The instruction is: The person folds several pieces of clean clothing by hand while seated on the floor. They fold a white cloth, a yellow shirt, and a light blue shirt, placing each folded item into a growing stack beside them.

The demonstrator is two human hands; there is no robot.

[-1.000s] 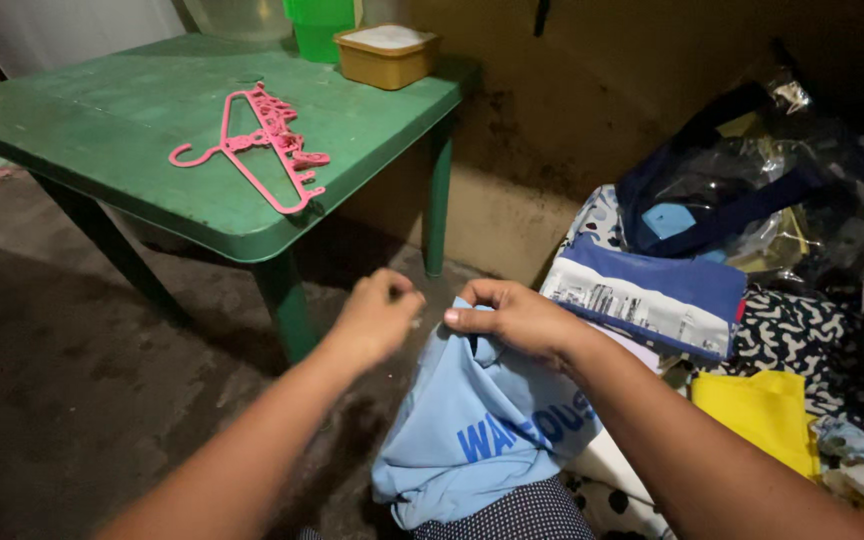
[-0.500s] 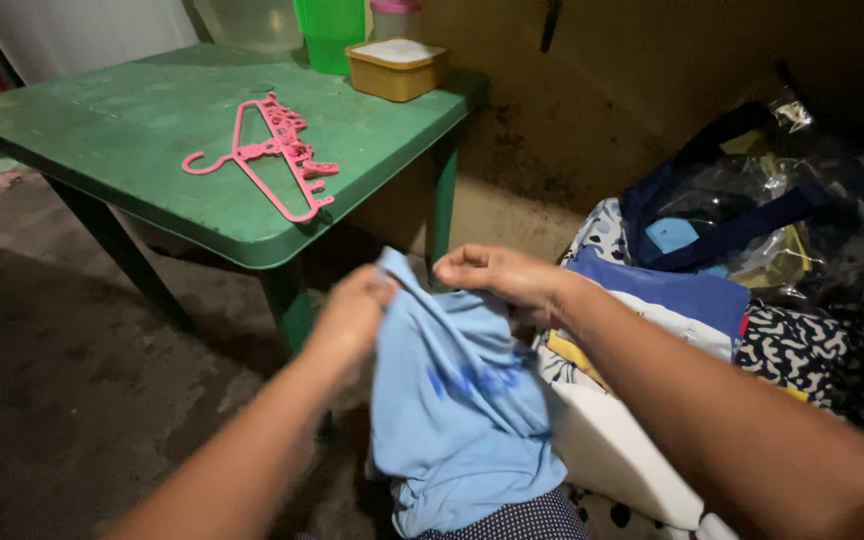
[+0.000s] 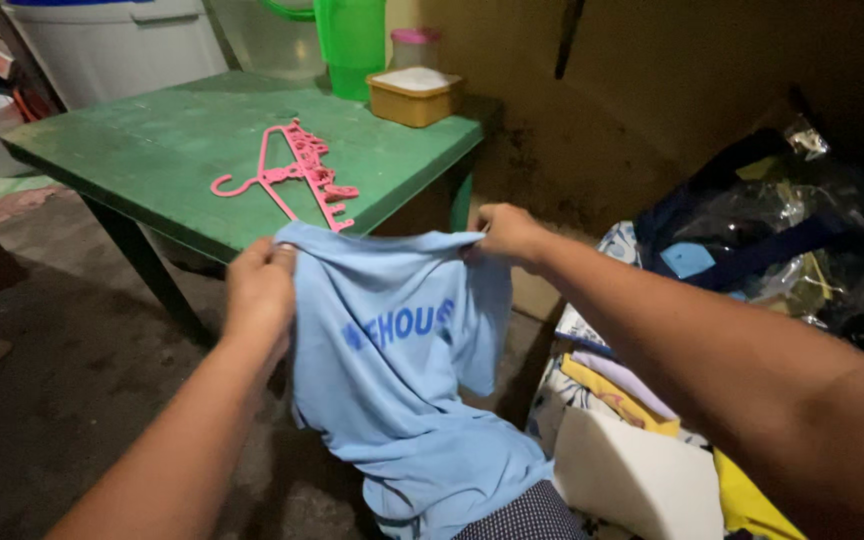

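A light blue shirt [image 3: 402, 360] with darker blue lettering hangs spread out in front of me. My left hand [image 3: 260, 285] grips its top edge at one corner. My right hand [image 3: 505, 232] grips the top edge at the other corner, so the cloth is stretched between the two. The shirt's lower part drops onto my lap. Behind it, pink plastic hangers [image 3: 297, 172] lie on a green plastic table [image 3: 162, 140].
A yellow tub [image 3: 414, 96], a green jug [image 3: 352, 40] and a small jar [image 3: 415, 45] stand at the table's far corner. To the right is a heap of folded clothes [image 3: 622, 385] and a dark plastic-wrapped bag [image 3: 772, 225]. A white bin [image 3: 117, 45] stands behind the table.
Both hands have lifted the blue shirt up from my lap and pulled apart, spreading it out flat. My view has shifted so the table sits further right.
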